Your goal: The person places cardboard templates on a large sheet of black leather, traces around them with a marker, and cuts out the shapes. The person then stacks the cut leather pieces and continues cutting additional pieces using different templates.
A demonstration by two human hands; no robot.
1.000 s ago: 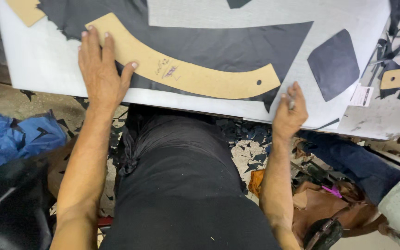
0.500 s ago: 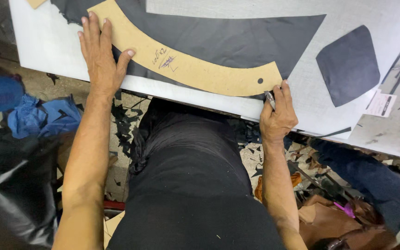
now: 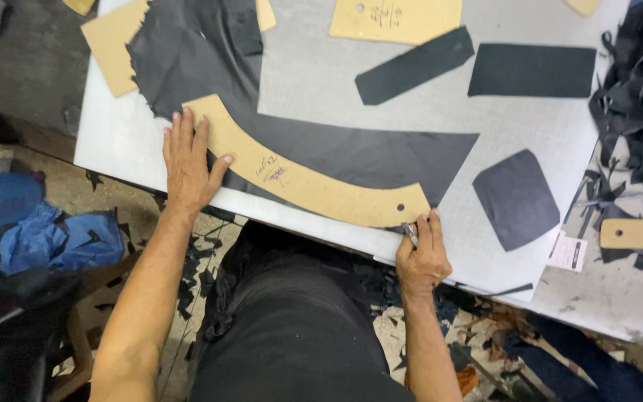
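Observation:
A long curved brown cardboard pattern (image 3: 314, 186) lies on a sheet of black leather (image 3: 351, 152) on the grey cutting board (image 3: 321, 82). My left hand (image 3: 187, 160) presses flat on the pattern's left end, fingers spread. My right hand (image 3: 422, 253) grips a small metal cutting knife (image 3: 409, 232), its tip at the pattern's right end near the board's front edge.
Cut black pieces (image 3: 515, 197) (image 3: 533, 71) (image 3: 411, 65) lie on the board, with more brown patterns (image 3: 396, 18) (image 3: 113, 45) at the back. Black scraps (image 3: 634, 97) pile at the right beside a wooden handle (image 3: 638, 233). Blue cloth (image 3: 53, 238) lies on the floor at left.
My right hand has moved up from the board's edge and brought the knife to the pattern's right end. The view has shifted, showing more of the board. My left hand stays on the pattern.

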